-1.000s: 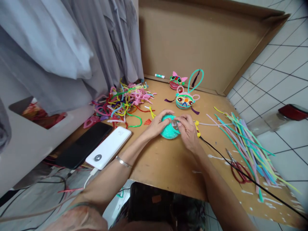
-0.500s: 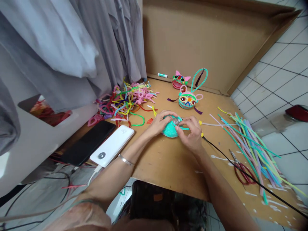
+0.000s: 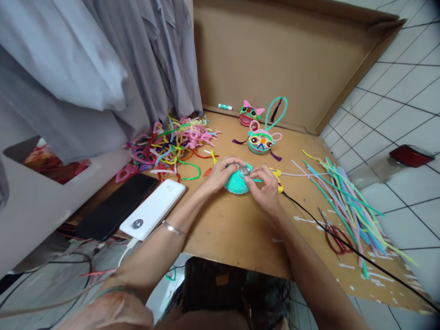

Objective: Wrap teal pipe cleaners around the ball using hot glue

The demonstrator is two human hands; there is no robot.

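Note:
A rounded, turquoise, fuzzy shape [image 3: 236,183], wound in pipe cleaner, is held just above the table in front of me. My left hand [image 3: 219,175] is closed around its left side and upper rim. At the right rim, my right hand [image 3: 267,189] pinches a turquoise pipe cleaner [image 3: 256,180] against the shape. Something clear or greyish shows inside the opening, too small to make out. Just behind my right hand lies a yellow tool with a black cord [image 3: 279,183], partly hidden by the fingers; it looks like a glue gun.
Two finished animal heads [image 3: 260,141] and a glue stick [image 3: 225,107] stand near the cardboard wall [image 3: 257,55]. Tangled pipe cleaners [image 3: 172,142] lie left, straight ones [image 3: 350,206] right, beside red-handled scissors [image 3: 335,236]. A white power bank [image 3: 154,208] and black phone-like slab [image 3: 117,206] lie left.
The whole view has shifted, so everything sits a little further left. Both hands keep their hold on the turquoise shape and pipe cleaner, with only slight finger movement.

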